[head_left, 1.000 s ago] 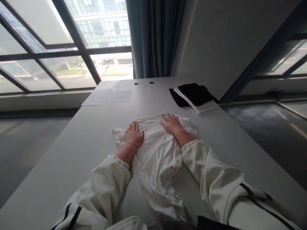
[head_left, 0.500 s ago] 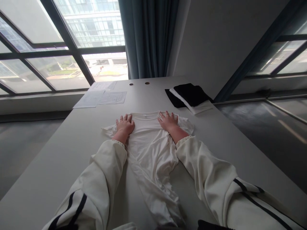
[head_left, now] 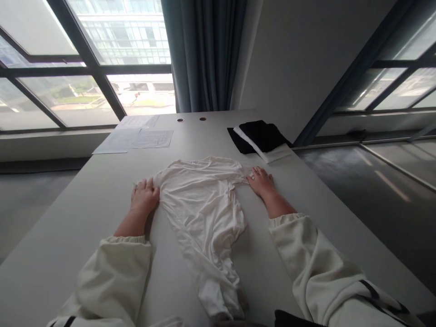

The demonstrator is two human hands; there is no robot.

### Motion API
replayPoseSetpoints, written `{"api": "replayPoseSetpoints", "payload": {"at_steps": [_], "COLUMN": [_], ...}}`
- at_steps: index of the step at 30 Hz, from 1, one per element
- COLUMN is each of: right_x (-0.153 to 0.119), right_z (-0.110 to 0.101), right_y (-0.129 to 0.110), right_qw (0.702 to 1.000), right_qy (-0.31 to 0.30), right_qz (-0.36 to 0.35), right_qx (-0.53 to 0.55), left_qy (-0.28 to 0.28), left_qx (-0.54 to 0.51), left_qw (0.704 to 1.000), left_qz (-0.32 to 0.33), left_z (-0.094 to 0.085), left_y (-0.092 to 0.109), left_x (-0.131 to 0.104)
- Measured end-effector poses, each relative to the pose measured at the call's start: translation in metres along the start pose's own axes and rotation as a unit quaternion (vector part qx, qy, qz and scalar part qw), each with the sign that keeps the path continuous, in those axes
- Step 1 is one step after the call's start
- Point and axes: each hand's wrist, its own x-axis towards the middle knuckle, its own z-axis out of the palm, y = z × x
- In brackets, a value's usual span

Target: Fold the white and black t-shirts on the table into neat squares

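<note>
Both hands have moved apart since half a second ago, off the shoulders of the white, wrinkled, soft-fabric shirt [head_left: 200, 195] and out toward its sleeves. That shirt lies in the middle of the smooth white table [head_left: 299, 200], round neckline toward the far end; its right side is bunched, and its lower part narrows into a twist toward the person. The left hand [head_left: 145, 196] lies palm down at the left sleeve, fingers extended; the right hand [head_left: 261, 181] lies open over the right sleeve, fingers forward. White tabletop runs from the left hand out to the slanting left edge, and a similar stretch separates the right hand from the right edge. Farther off, beyond the neckline, another strip leads to two round, dark cable holes [head_left: 191, 120]. Printed white paper sheets [head_left: 152, 139] lie along the far left edge; folded black and white cloths [head_left: 264, 136] are stacked near the far right edge. A blue-grey fabric curtain [head_left: 204, 54] hangs behind.
</note>
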Motion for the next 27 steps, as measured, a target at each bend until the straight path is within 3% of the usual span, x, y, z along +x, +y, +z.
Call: {"api": "replayPoseSetpoints", "payload": {"at_steps": [2, 5, 10, 13, 15, 18, 20, 22, 24, 27], "right_x": [0.003, 0.005, -0.003, -0.011, -0.019, -0.036, -0.050, -0.062, -0.069, -0.066], "right_z": [0.002, 0.005, 0.005, -0.001, -0.008, -0.018, -0.020, -0.017, -0.013, -0.008], "right_y": [0.003, 0.009, 0.023, 0.023, 0.014, -0.011, -0.032, -0.050, -0.062, -0.071], "right_qw": [0.999, 0.997, 0.998, 0.999, 0.999, 0.987, 0.964, 0.940, 0.932, 0.944], "right_qy": [-0.033, -0.055, -0.047, -0.019, 0.030, 0.103, 0.085, 0.017, -0.032, -0.045], "right_qz": [0.023, 0.046, 0.050, 0.042, 0.017, -0.114, -0.236, -0.327, -0.351, -0.323], "right_qx": [-0.007, -0.014, -0.012, -0.008, -0.002, 0.038, 0.082, 0.097, 0.080, 0.053], "left_qy": [-0.029, -0.007, 0.012, 0.035, 0.062, 0.025, -0.040, -0.079, -0.100, -0.131], "left_qx": [0.020, 0.037, 0.025, 0.040, 0.044, 0.011, 0.006, 0.028, 0.045, 0.040], "left_qw": [0.999, 0.999, 0.994, 0.995, 0.997, 0.995, 0.987, 0.983, 0.984, 0.982], "left_qz": [0.002, -0.038, -0.103, -0.085, -0.030, 0.097, 0.158, 0.162, 0.138, 0.130], "left_z": [0.001, -0.001, -0.015, -0.026, -0.032, -0.029, -0.019, -0.008, 0.002, 0.007], "left_y": [-0.021, -0.041, -0.050, -0.039, -0.024, 0.007, 0.028, 0.042, 0.048, 0.044], "left_x": [-0.015, -0.028, -0.029, -0.030, -0.035, -0.048, -0.058, -0.063, -0.061, -0.041]}}
